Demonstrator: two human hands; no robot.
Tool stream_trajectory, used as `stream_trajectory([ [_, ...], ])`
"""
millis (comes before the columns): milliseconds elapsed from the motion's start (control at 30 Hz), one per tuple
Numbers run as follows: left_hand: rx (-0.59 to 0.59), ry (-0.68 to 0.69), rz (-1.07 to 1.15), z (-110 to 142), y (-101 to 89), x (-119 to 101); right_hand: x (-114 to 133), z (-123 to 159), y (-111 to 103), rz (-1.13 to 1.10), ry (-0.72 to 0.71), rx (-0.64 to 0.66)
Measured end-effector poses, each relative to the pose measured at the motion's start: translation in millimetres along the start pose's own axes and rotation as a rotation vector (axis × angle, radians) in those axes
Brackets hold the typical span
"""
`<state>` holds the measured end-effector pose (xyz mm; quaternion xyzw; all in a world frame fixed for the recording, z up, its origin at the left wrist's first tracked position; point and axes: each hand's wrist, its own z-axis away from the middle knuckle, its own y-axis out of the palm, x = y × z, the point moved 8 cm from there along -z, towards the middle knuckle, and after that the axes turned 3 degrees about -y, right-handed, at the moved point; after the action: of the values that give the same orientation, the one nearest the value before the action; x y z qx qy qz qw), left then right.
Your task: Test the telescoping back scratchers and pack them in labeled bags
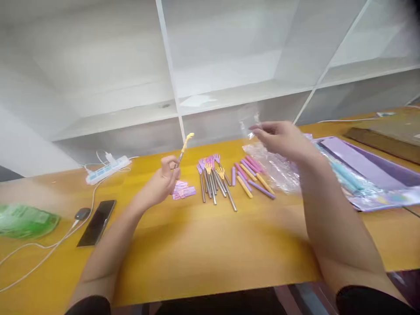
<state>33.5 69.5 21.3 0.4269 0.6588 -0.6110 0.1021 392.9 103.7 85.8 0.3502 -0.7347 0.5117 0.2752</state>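
My left hand (164, 183) is closed around the metal rod of a back scratcher (186, 143), its yellow claw end pointing up. Pinched in the fingers of my right hand (278, 138) is a clear plastic bag (248, 124), raised above the table. Between the hands lies a bunch of back scratchers (212, 179) with purple, pink and yellow claws and metal rods. Right of these are several coloured handle tubes (251, 175) in pink, purple and yellow. Small pink and purple printed cards (183, 191) rest just beside my left hand. More clear bags (278, 170) lie under my right forearm.
A white power strip (108, 169) with cables, a phone (96, 223), a dark mouse-like object (82, 213) and a green package (28, 221) are on the left. At right stands an open purple box (370, 168) with wrapped items. A pale partition (229, 48) rises behind.
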Motion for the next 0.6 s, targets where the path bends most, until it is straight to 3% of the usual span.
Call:
stream_trajectory([
  [200,0.19,-0.139,0.233,0.7,29.2,-21.0,33.1,18.7,75.3,-0.54,-0.085,0.11],
  [333,0.294,-0.095,0.237,9.7,53.2,-42.4,53.8,46.8,110.1,-0.718,-0.1,0.198],
  [467,0.269,-0.098,0.258,13.5,63.7,-52.8,67.2,61.9,127.8,-0.873,-0.176,0.305],
  [600,0.252,-0.12,0.515,11.3,67.9,-46.0,81.0,71.7,129.6,-0.883,-0.363,0.485],
])
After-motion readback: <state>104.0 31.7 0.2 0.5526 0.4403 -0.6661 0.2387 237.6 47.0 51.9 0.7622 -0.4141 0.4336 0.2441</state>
